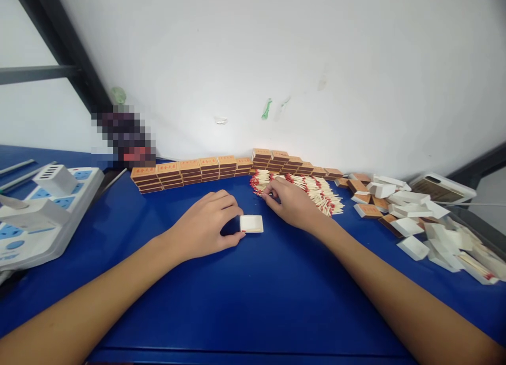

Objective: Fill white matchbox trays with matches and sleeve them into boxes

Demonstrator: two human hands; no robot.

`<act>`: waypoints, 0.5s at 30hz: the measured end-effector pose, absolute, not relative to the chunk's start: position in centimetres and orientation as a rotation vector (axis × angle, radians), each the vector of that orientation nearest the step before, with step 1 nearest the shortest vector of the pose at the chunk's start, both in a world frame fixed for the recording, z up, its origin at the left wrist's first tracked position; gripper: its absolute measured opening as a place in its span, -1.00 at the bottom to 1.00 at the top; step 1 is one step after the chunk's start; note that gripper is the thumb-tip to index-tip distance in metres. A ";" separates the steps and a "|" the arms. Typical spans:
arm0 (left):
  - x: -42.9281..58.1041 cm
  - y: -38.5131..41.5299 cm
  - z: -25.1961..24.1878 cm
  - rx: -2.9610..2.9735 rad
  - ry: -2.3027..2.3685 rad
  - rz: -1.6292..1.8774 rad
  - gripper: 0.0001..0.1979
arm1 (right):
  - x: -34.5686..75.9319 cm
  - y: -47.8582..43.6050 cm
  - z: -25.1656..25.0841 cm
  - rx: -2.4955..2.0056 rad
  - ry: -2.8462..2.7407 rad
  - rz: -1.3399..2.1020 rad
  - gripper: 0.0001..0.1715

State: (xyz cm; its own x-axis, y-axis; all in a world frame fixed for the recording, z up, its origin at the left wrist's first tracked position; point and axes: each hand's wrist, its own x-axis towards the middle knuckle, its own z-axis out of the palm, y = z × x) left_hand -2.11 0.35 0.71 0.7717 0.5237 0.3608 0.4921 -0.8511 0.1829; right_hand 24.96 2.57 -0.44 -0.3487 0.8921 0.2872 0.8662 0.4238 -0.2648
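A small white matchbox tray lies on the blue table, with a match along its near side. My left hand grips the tray's left end between thumb and fingers. Behind it to the right spreads a heap of red-headed matches. My right hand reaches into the heap's left part, thumb and fingertips pinched together among the match heads. Whatever sits between those fingertips is too small to make out.
Stacked orange matchboxes line the wall. At the right lie loose white trays and box sleeves, with a phone-like white object behind. A power strip with plugged-in adapters occupies the left.
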 end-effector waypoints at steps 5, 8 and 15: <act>-2.1 0.2 0.6 2.901 0.813 0.618 -0.74 | 24.6 2.6 -0.8 -1.530 -2.299 0.091 -0.83; -2.1 0.2 0.6 2.909 0.811 0.611 -0.74 | 24.7 2.6 -0.8 -1.521 -2.287 0.062 -0.84; -2.1 0.2 0.6 2.900 0.811 0.614 -0.73 | 24.8 2.6 -0.7 -1.497 -2.295 0.089 -0.85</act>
